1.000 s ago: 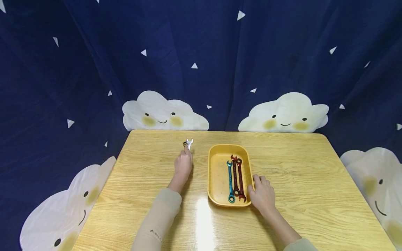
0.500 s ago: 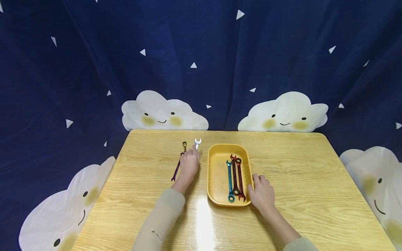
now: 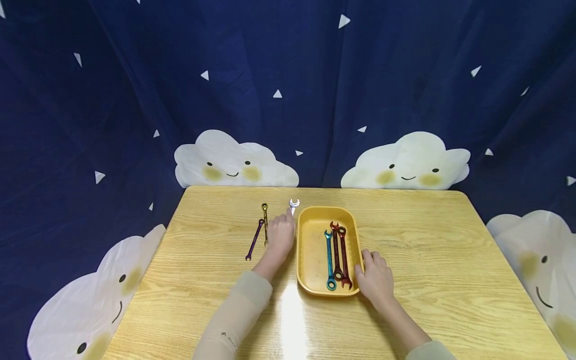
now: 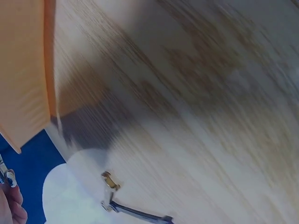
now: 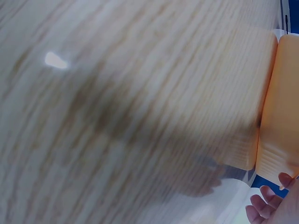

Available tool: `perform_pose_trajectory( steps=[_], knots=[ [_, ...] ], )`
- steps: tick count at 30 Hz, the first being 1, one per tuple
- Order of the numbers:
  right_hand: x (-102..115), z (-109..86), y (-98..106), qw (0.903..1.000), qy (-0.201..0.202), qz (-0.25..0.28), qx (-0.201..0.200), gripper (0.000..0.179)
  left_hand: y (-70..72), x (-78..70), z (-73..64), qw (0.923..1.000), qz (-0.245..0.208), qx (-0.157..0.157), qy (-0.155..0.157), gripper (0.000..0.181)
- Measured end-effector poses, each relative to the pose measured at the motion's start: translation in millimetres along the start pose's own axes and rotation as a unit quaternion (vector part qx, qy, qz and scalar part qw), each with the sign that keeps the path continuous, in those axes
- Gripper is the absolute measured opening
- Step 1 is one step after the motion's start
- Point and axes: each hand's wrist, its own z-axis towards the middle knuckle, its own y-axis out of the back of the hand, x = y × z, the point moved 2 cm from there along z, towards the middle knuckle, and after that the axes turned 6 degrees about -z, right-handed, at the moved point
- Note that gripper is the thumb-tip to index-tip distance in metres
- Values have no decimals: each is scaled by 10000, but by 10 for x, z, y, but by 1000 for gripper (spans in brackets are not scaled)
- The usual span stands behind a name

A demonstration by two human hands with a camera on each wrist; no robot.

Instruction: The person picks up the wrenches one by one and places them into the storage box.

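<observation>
Watching the left hand [image 3: 282,233]: from my remote seat I see it gripping the silver wrench [image 3: 293,210] by the shaft, fingers curled on it, the forked end poking out past the fingertips.
Silver wrench: just outside the far left corner of the yellow tray [image 3: 311,250], forked end toward the far edge of the table [image 3: 427,240]; I can't tell whether it touches the surface.
Wrench feel: I judge it stiff, dense for its slimness and hard to damage; the shiny metal could slip or swivel if pinched too loosely.
Where to hold: I would take the shaft near its middle, for balance, and leave both ends free.
Right hand [image 3: 377,280]: at the tray's right side, thumb over the rim and fingers outside, so I read it as a light pinch on the edge.
Yellow tray: probably light plastic that would slide if knocked; its rim looks the natural hold.
Inside the tray: a teal wrench [image 3: 330,260] beside two red wrenches [image 3: 335,255], all roughly lengthwise, toward the right side.
Table at left: a gold wrench [image 3: 265,220] and a purple wrench [image 3: 254,241], near each other, neither held.
</observation>
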Motion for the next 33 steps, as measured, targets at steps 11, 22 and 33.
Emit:
perform_pose_trajectory(
  steps=[11, 22, 33],
  knots=[
    [-4, 0, -3, 10000, -45, 12, 27, 37, 30, -220, 29, 9962, 88, 870, -9, 30],
    [-6, 5, -13, 10000, -11, -17, 23, 37, 23, -405, 22, 9977, 122, 587, -313, 25],
    [-10, 5, -11, 10000, -8, 25, -26, 37, -7, -624, 44, 9969, 129, 643, -429, 26]
  ],
)
